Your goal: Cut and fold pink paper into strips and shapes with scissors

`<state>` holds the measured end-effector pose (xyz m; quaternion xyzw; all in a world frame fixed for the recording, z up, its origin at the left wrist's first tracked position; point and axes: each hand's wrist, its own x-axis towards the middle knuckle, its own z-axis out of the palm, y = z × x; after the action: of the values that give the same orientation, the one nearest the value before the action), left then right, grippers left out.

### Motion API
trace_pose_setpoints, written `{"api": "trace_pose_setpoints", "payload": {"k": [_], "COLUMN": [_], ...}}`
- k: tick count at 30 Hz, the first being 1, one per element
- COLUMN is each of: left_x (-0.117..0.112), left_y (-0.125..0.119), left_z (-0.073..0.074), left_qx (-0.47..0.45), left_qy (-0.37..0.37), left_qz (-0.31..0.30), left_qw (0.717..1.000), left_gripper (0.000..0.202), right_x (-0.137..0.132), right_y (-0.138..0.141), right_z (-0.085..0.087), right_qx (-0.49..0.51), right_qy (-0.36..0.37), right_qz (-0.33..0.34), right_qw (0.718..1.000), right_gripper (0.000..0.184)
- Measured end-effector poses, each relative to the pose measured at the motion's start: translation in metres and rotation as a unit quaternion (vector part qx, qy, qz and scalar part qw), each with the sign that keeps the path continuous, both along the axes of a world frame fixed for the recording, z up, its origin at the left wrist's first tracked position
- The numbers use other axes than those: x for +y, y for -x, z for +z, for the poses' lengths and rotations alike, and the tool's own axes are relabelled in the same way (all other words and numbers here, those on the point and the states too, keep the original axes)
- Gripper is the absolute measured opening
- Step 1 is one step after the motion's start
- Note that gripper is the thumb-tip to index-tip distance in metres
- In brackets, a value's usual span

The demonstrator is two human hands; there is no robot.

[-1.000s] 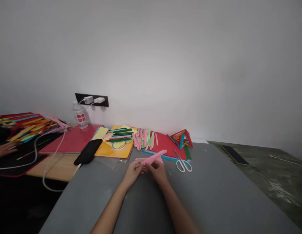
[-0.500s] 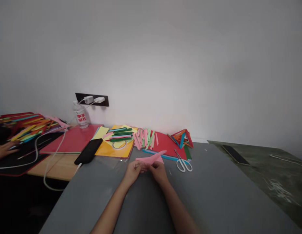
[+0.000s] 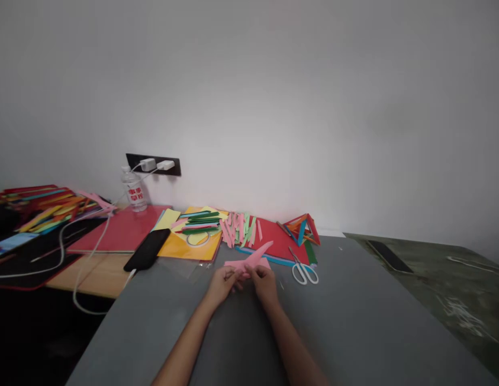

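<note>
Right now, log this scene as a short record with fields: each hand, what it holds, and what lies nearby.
left hand: pinches the near end of the pink paper
right hand: pinches the same paper, close beside the left hand
pink paper: narrow folded piece, tip pointing away and to the right, over the grey table
scissors: white handles, flat on the table, right of the hands
red sheet: behind the hands, pink and green strips on it
black phone: left of the hands
</note>
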<state>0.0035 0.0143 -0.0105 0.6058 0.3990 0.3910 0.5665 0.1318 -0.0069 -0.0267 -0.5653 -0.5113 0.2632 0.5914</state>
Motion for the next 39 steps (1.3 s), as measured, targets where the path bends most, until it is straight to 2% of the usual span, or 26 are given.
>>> {"api": "trace_pose_setpoints", "payload": {"k": [3,6,10,13,21,26,33,39], "left_x": [-0.001,-0.001,0.001,0.002,0.003,0.001,0.001,0.003], "left_y": [0.000,0.001,0.001,0.002,0.002,0.002,0.003,0.003], "left_z": [0.001,0.000,-0.002,-0.004,-0.004,-0.001,0.004,0.001], "left_qx": [0.017,0.016,-0.010,-0.035,-0.033,-0.035,-0.039,-0.051], "left_qy": [-0.026,-0.032,-0.029,-0.027,-0.028,-0.018,-0.011,0.013], "left_qz": [0.015,0.019,0.024,0.028,0.013,-0.005,0.002,0.014], "left_qw": [0.999,0.999,0.999,0.999,0.999,0.999,0.999,0.999], "left_gripper": [0.034,0.034,0.035,0.034,0.034,0.030,0.032,0.032], "right_x": [-0.004,-0.010,-0.014,-0.013,-0.007,-0.007,-0.009,-0.012], "right_y": [0.002,0.004,0.007,0.009,0.010,0.010,0.011,0.012], "right_z": [0.004,0.007,0.010,0.008,-0.005,-0.004,-0.001,0.004], "right_qx": [-0.020,-0.087,-0.219,-0.279,-0.220,-0.209,-0.189,-0.189], "right_qy": [-0.034,-0.082,-0.130,-0.131,-0.052,-0.054,-0.068,-0.062], "right_qz": [-0.065,-0.136,-0.107,-0.077,-0.021,-0.025,0.004,0.028], "right_qw": [0.997,0.983,0.961,0.948,0.974,0.976,0.980,0.980], "right_gripper": [0.035,0.027,0.025,0.024,0.025,0.024,0.024,0.025]}}
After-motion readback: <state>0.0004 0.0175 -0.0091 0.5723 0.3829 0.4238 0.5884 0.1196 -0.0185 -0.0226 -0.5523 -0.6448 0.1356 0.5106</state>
